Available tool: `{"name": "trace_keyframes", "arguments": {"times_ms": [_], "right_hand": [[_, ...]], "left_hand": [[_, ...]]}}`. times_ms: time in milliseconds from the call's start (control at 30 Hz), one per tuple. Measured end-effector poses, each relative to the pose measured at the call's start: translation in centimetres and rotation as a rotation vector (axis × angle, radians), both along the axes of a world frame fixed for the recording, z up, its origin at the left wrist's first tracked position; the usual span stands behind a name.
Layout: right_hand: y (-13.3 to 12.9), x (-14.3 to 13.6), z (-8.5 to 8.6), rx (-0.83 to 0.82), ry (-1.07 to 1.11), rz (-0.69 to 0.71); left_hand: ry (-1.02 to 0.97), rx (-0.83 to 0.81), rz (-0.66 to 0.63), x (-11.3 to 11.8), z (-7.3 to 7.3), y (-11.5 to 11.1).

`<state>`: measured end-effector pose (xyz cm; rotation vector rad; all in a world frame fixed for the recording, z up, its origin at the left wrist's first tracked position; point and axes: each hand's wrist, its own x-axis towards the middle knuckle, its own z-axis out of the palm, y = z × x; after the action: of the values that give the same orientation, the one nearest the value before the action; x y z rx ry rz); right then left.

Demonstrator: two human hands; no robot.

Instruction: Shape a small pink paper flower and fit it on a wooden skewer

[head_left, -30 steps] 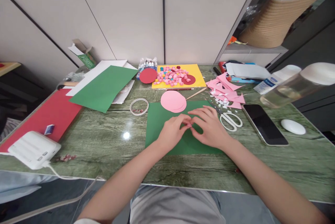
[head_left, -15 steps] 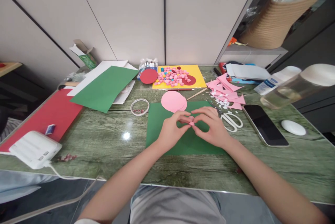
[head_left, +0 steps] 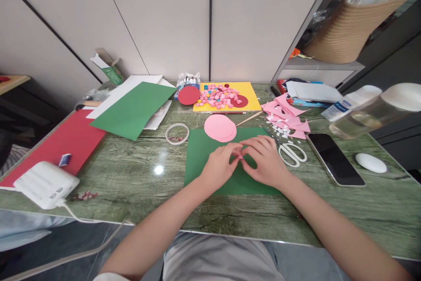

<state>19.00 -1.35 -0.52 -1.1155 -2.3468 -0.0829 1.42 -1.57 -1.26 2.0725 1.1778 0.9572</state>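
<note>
A small pink paper piece (head_left: 240, 157) is pinched between the fingertips of both hands; its exact shape is mostly covered by the fingers. My left hand (head_left: 219, 163) holds it from the left, thumb and index finger closed. From the right, my right hand (head_left: 265, 158) grips the same piece with thumb and fingertips. Both hands hover over a green paper sheet (head_left: 200, 158) lying on the table. Just beyond them, overlapping pink paper circles (head_left: 219, 127) rest on the sheet's back edge. White-handled scissors (head_left: 292, 154) lie right of my right hand.
Behind, yellow paper (head_left: 251, 92) carries a heap of small pink and coloured pieces (head_left: 219, 97). Pink scraps (head_left: 286, 114), a phone (head_left: 335, 158), a mouse (head_left: 371, 162) and a bottle (head_left: 358, 119) stand right. Left are a tape roll (head_left: 176, 134), red paper (head_left: 75, 132) and a white power bank (head_left: 46, 184).
My fingers have drawn closer together around the pink paper piece, so less of it shows. The whole view has shifted slightly; the table's things lie as before.
</note>
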Motion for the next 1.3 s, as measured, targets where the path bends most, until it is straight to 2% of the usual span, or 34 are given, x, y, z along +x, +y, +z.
{"name": "trace_keyframes", "arguments": {"times_ms": [200,533,667,800,1033,1133,1300], "right_hand": [[0.0,0.1,0.1,0.151,-0.024,0.007],[0.1,0.3,0.5,0.172,0.114,0.029],[0.1,0.4,0.6,0.141,0.143,0.035],[0.0,0.4,0.6,0.146,0.098,0.029],[-0.2,0.4,0.4,0.246,-0.111,0.037],[-0.2,0.3,0.3,0.273,-0.078,0.03],[-0.2,0.3,0.5,0.26,0.037,0.007]], "left_hand": [[0.034,0.049,-0.006,0.0,0.0,0.0],[-0.232,-0.052,-0.039,-0.1,1.0,0.0],[-0.268,-0.055,-0.031,0.0,1.2,-0.1],[-0.158,0.003,-0.001,0.0,1.0,-0.2],[0.147,0.249,0.029,-0.1,-0.5,-0.4],[0.108,0.217,0.022,-0.1,-0.3,-0.4],[-0.104,0.042,-0.001,0.0,0.8,-0.3]]}}
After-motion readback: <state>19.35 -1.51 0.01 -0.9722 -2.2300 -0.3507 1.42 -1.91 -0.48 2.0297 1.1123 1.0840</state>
